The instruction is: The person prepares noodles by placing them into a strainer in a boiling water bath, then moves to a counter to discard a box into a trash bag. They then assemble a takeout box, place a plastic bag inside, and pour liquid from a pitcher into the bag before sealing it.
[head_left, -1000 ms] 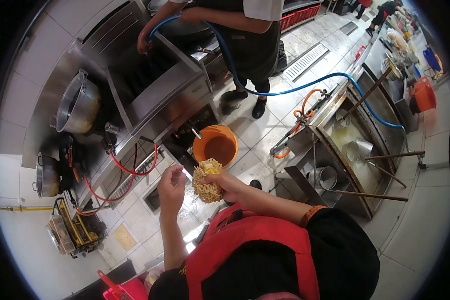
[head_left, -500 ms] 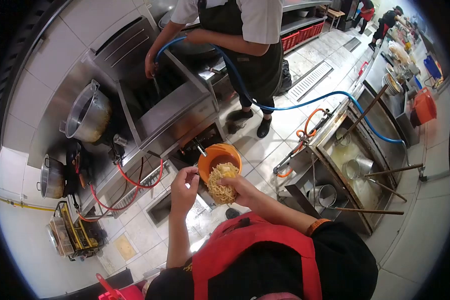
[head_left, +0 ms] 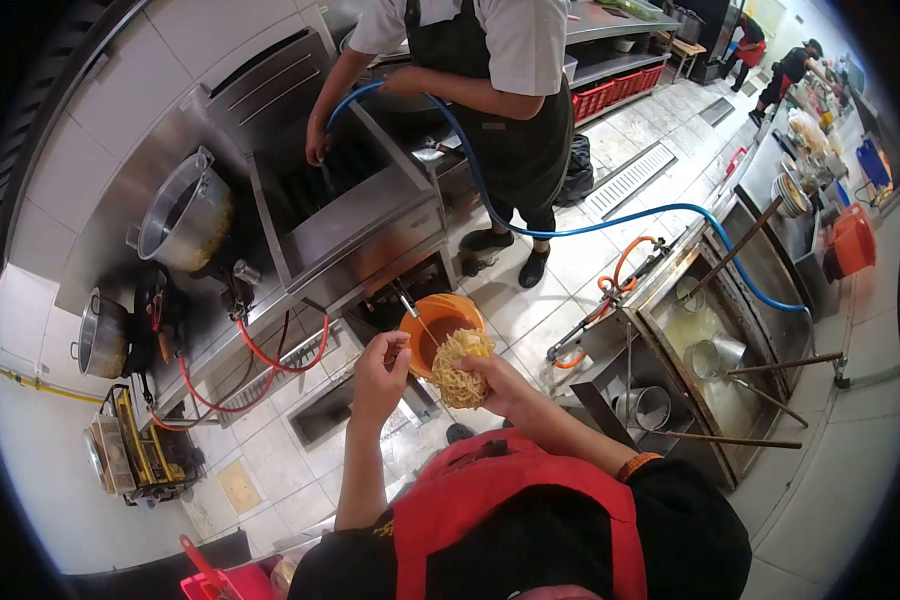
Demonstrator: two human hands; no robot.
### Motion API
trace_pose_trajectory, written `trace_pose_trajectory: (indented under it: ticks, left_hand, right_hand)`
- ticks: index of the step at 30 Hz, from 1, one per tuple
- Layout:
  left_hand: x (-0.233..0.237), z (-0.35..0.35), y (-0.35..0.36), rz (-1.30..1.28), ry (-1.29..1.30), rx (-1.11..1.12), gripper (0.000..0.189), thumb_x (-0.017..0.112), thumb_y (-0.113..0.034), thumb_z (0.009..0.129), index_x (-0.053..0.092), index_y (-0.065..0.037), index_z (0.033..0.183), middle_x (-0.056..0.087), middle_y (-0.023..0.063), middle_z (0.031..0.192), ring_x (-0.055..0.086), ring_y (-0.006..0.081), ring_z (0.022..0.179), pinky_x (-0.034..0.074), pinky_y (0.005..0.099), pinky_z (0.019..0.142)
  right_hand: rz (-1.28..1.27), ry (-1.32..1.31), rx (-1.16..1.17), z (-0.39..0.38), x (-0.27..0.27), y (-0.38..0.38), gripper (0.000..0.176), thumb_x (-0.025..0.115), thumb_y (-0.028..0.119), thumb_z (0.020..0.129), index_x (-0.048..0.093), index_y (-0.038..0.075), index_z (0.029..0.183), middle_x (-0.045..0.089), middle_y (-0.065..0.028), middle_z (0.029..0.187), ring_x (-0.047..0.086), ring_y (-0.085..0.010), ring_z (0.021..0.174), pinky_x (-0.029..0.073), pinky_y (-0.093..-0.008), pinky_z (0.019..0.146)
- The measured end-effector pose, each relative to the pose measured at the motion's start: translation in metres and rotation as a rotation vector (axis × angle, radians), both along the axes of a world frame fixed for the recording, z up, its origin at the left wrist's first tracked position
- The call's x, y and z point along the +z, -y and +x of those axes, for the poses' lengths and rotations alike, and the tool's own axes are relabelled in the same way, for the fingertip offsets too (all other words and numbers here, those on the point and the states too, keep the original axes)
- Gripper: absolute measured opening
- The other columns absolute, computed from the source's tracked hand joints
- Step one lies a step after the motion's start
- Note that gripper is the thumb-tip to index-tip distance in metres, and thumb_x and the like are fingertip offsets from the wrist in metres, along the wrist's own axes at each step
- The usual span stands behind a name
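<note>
A clump of pale noodles [head_left: 460,368] is held in my right hand [head_left: 500,382], whose fingers wrap over its right side. Just left of it, my left hand [head_left: 380,372] is raised with its fingers curled together; whether anything small is between them cannot be made out. Beyond both hands an orange bucket [head_left: 410,325] stands on the floor under a metal drain pipe [head_left: 405,297], with brownish liquid in it. A thin stream runs from the pipe into the bucket. The noodles overlap the bucket's near rim in view.
Across from me a person in a dark apron [head_left: 490,120] holds a blue hose [head_left: 470,165] over a steel sink [head_left: 350,235]. Large pots [head_left: 185,215] stand at left. On the right is a steel cooker [head_left: 660,350] with ladles in cloudy liquid. Other people work far back.
The view has shifted slightly. A thin stream from the drain pipe now shows. The noodles are still in my right hand, and my left hand's fingers have curled in a little more.
</note>
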State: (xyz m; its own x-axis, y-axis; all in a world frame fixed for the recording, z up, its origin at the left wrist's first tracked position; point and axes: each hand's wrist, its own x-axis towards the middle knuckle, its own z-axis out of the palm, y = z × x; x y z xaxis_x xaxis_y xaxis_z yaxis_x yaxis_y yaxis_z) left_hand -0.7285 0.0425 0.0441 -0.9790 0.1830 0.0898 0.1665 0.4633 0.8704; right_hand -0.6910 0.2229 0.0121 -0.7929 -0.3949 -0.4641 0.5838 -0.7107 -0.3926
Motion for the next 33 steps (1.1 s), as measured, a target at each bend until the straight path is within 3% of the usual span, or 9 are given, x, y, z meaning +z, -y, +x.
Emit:
trace_pose_trajectory:
  ticks: [11, 14, 17, 22, 23, 33]
  left_hand:
    - [-0.003, 0.002, 0.011, 0.029, -0.012, 0.024, 0.017, 0.054, -0.005, 0.081, 0.055, 0.000, 0.097, 0.059, 0.0110, 0.090, 0.059, 0.0160, 0.076, 0.046, 0.0257, 0.070]
    - [-0.011, 0.001, 0.019, 0.028, -0.050, 0.031, 0.017, 0.054, -0.006, 0.081, 0.055, -0.001, 0.097, 0.059, 0.0098, 0.087, 0.059, 0.0152, 0.076, 0.046, 0.0260, 0.068]
    - [-0.006, 0.003, 0.025, -0.039, -0.100, 0.058, 0.016, 0.055, -0.006, 0.080, 0.057, -0.003, 0.096, 0.059, 0.0082, 0.081, 0.054, 0.0137, 0.066, 0.045, 0.0260, 0.064]
    - [-0.025, 0.002, 0.036, 0.049, 0.042, 0.091, 0.017, 0.054, -0.006, 0.080, 0.057, -0.001, 0.096, 0.061, 0.0093, 0.085, 0.059, 0.0165, 0.078, 0.046, 0.0271, 0.070]
    - [-0.025, 0.004, 0.036, 0.024, 0.077, 0.099, 0.016, 0.053, -0.005, 0.080, 0.057, -0.001, 0.095, 0.061, 0.0104, 0.087, 0.059, 0.0176, 0.078, 0.046, 0.0277, 0.070]
    - [-0.051, 0.003, 0.032, -0.047, 0.158, 0.078, 0.016, 0.053, -0.006, 0.079, 0.057, -0.002, 0.094, 0.061, 0.0110, 0.087, 0.059, 0.0184, 0.079, 0.046, 0.0285, 0.069]
  right_hand:
    - [0.052, 0.005, -0.022, 0.000, 0.006, 0.003, 0.039, 0.056, 0.007, 0.074, 0.044, 0.005, 0.111, 0.057, -0.0098, 0.099, 0.059, -0.0257, 0.092, 0.051, -0.0391, 0.075]
    - [0.032, 0.069, -0.085, -0.005, -0.014, -0.009, 0.043, 0.055, 0.007, 0.075, 0.042, 0.006, 0.116, 0.057, -0.0109, 0.102, 0.058, -0.0258, 0.094, 0.050, -0.0401, 0.079]
    - [0.080, 0.044, -0.179, -0.006, -0.007, -0.025, 0.040, 0.054, 0.009, 0.076, 0.043, 0.002, 0.114, 0.057, -0.0130, 0.103, 0.059, -0.0262, 0.093, 0.049, -0.0406, 0.081]
    - [0.095, 0.041, -0.290, -0.009, -0.004, -0.052, 0.033, 0.055, 0.011, 0.078, 0.048, -0.003, 0.107, 0.058, -0.0132, 0.099, 0.060, -0.0254, 0.089, 0.050, -0.0397, 0.078]
    - [0.150, 0.022, -0.290, -0.008, -0.006, -0.055, 0.037, 0.053, 0.016, 0.080, 0.047, -0.001, 0.112, 0.058, -0.0133, 0.103, 0.059, -0.0262, 0.091, 0.048, -0.0399, 0.081]
    - [0.121, 0.063, -0.419, 0.003, -0.023, -0.075, 0.036, 0.052, 0.012, 0.080, 0.045, -0.001, 0.113, 0.057, -0.0135, 0.102, 0.058, -0.0257, 0.093, 0.049, -0.0410, 0.081]
